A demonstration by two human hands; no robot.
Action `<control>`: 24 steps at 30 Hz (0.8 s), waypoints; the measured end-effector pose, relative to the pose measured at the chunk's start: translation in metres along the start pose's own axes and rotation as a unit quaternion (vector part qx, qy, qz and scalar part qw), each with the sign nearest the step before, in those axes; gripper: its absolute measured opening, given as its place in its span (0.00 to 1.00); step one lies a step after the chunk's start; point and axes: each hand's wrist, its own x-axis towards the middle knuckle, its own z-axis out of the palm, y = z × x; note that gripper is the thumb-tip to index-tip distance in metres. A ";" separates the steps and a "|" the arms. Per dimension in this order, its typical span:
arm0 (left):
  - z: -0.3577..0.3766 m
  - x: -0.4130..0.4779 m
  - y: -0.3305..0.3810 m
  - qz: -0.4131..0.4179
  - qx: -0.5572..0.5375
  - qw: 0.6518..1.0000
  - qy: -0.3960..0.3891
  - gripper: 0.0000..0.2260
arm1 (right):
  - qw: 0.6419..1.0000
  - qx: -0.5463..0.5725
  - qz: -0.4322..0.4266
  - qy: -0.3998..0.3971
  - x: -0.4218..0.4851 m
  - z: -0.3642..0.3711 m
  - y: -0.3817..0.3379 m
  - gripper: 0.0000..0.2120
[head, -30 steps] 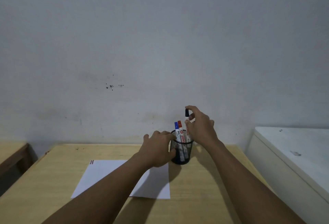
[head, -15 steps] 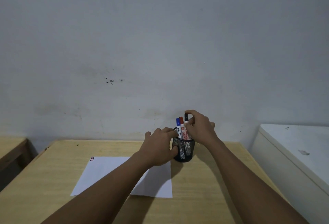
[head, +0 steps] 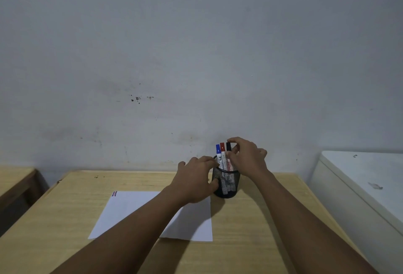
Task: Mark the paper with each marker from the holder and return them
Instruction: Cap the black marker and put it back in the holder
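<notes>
A black mesh holder (head: 226, 183) stands on the wooden table (head: 250, 230), just right of a white paper (head: 130, 210) with short coloured marks at its top left corner (head: 114, 193). Three markers stand upright in the holder: blue-capped (head: 218, 149), red-capped (head: 222, 146) and black-capped (head: 228, 146). My left hand (head: 194, 181) wraps the holder's left side. My right hand (head: 247, 156) pinches the black-capped marker near its cap, forefinger arched over the top and thumb on the barrel.
A grey wall rises right behind the table. A white cabinet (head: 362, 186) stands at the right, close to the table's edge. Part of another wooden surface (head: 15, 177) shows at the far left.
My right hand has lowered the black-capped marker down into the holder beside the blue and red ones. My left hand stayed on the holder.
</notes>
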 end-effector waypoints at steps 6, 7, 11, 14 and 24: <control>0.001 0.001 0.000 -0.002 -0.001 1.000 0.001 0.25 | 1.000 -0.016 0.021 -0.009 0.002 0.002 -0.002 0.18; 0.000 0.001 0.000 -0.002 0.001 1.000 0.000 0.25 | 1.000 -0.018 0.021 -0.009 0.002 0.002 -0.002 0.18; 0.000 0.001 0.000 -0.004 0.008 1.000 -0.003 0.25 | 1.000 -0.014 0.023 -0.012 -0.003 -0.001 -0.005 0.23; -0.003 0.000 0.002 -0.006 0.014 1.000 -0.012 0.25 | 1.000 -0.009 0.021 -0.016 -0.010 -0.008 -0.009 0.24; -0.047 -0.031 0.007 -0.028 0.020 0.999 0.030 0.26 | 1.000 -0.012 0.001 -0.012 -0.066 -0.049 -0.036 0.21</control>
